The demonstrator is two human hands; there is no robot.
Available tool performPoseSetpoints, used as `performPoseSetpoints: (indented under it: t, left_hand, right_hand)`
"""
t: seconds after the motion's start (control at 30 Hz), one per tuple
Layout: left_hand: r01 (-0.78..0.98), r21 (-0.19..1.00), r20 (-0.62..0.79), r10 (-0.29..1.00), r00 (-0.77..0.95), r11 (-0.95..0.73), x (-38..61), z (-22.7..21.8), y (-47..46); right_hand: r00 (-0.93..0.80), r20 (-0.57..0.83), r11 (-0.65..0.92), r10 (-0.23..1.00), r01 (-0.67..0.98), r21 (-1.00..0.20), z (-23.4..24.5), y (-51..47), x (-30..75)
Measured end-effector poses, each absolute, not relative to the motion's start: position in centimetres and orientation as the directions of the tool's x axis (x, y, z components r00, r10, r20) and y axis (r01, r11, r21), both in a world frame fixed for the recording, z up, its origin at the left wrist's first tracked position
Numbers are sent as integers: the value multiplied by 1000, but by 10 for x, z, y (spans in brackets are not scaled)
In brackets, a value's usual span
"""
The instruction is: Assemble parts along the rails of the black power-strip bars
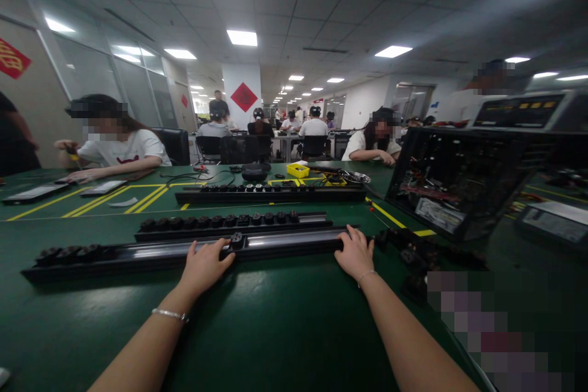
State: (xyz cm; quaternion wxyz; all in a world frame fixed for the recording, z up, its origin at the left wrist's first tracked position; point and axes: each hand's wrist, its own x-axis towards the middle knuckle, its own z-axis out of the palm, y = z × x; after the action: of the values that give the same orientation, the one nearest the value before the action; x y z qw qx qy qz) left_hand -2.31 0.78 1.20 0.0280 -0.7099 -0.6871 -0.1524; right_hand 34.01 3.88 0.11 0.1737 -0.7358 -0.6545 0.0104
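A long black power rail (pixel 151 254) with a silver track lies across the green table in front of me. My left hand (pixel 205 264) rests on its middle, fingers curled over the edge, thumb beside a round black socket module (pixel 236 239). My right hand (pixel 354 253) grips the rail's right end, fingers bent over it. Several more socket modules (pixel 73 252) sit at the rail's left end. A second rail (pixel 229 223) lined with modules lies just behind, and a third rail (pixel 271 193) farther back.
An open black computer case (pixel 459 180) stands at the right. Loose black modules (pixel 413 254) lie right of my right hand. A yellow parts box (pixel 297 169) and metal dish (pixel 356 177) sit far back. A person in white (pixel 114 147) works at the left; others sit beyond.
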Motion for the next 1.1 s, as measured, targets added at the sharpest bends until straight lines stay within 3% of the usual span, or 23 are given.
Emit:
performPoseSetpoints:
  t: [0.73,1.1]
  left_hand:
    - [986,106,267,958,100,-132,-13,10,6]
    - [981,145,236,967,96,-132,-13,13,7]
  right_hand:
    - [122,261,-66,958,975,-212,-1,39,341]
    - [126,249,-76,960,977,-201,0,39,341]
